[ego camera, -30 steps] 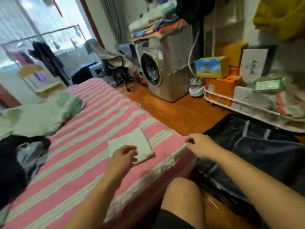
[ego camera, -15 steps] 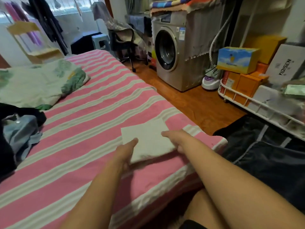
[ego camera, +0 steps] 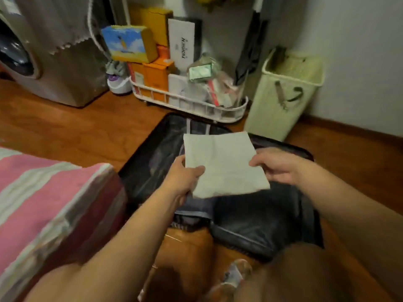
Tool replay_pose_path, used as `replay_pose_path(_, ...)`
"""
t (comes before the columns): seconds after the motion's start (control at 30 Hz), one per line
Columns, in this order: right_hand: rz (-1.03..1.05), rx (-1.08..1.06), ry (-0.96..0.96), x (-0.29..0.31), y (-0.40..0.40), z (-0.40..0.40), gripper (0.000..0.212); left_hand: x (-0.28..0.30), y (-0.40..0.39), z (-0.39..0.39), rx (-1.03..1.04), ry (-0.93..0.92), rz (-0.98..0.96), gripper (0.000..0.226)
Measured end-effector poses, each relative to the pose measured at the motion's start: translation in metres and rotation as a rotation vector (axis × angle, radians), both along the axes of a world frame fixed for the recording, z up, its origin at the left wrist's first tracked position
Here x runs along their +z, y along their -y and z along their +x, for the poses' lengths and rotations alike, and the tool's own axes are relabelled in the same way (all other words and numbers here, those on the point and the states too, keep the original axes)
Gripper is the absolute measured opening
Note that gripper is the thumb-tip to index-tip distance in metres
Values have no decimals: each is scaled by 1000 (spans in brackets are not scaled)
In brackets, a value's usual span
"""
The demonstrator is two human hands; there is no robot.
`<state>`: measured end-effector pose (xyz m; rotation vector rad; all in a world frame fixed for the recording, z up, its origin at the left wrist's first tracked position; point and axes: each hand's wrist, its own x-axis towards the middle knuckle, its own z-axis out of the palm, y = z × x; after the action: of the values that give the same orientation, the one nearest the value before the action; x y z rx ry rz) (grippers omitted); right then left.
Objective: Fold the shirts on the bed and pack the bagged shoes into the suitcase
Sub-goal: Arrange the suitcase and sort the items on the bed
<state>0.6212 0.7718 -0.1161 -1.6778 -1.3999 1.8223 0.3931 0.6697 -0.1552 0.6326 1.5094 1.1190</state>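
A folded white shirt (ego camera: 222, 164) hangs flat in the air above the open black suitcase (ego camera: 261, 216) on the floor. My left hand (ego camera: 185, 179) pinches its near left edge, thumb on top. On the other side, my right hand (ego camera: 277, 165) holds the right edge with its fingers under the cloth. The suitcase lies beside the bed (ego camera: 43, 205) with its pink and white striped cover. No bagged shoes are in sight.
A white wire rack (ego camera: 187, 103) full of boxes stands just behind the suitcase. A pale green laundry basket (ego camera: 283, 94) is to its right by the wall, a washing machine (ego camera: 50, 62) to the left. My knees are at the bottom edge.
Both hands lifted the folded shirt off the bed and carried it right, over the suitcase. My view turned from the bed to the floor.
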Motion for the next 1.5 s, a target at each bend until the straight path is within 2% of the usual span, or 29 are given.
replay_pose_path(0.07,-87,-111,115,-54,-2,83,25,-60,-37,80,-153,-72,-115,40)
replay_pose_path(0.13,-150,-213,204,-119,1,145,23,-117,-61,143,-278,-148,-209,34)
replay_pose_path(0.27,-222,-381,189,-231,2,198,32,-184,-93,204,-418,-245,-307,24)
replay_pose_path(0.33,-190,-444,146,-263,-3,196,29,-209,-109,201,-479,-356,-307,29)
replay_pose_path(0.4,-168,-457,140,-291,-4,182,26,-232,-116,183,-523,-520,-341,46)
replay_pose_path(0.5,-325,-357,124,-345,-5,157,24,-249,-95,151,-545,-778,-471,61)
replay_pose_path(0.57,-394,-269,216,-386,-12,146,20,-240,-68,138,-598,-803,-489,57)
replay_pose_path(0.63,-345,-284,378,-433,-22,141,39,-231,-46,127,-615,-780,-510,44)
replay_pose_path(0.73,-219,-214,530,-466,-25,126,59,-234,-28,94,-588,-789,-579,43)
replay_pose_path(0.83,-104,-113,597,-459,-22,115,62,-236,-25,68,-494,-837,-624,30)
replay_pose_path(0.97,-105,-35,643,-441,-28,108,65,-231,-18,53,-385,-864,-582,33)
replay_pose_path(1.1,-129,-33,709,-380,-31,99,62,-197,-10,45,-255,-862,-544,34)
replay_pose_path(1.23,59,133,714,-283,-65,56,45,-129,-15,25,-137,-848,-459,41)
replay_pose_path(1.3,192,214,671,-216,-79,11,40,-84,-13,11,-68,-817,-397,37)
replay_pose_path(1.4,431,380,593,-106,-67,-88,33,-19,17,-20,59,-839,-279,32)
replay_pose_path(1.5,676,568,488,-9,-6,-207,27,41,92,-72,182,-815,-218,19)
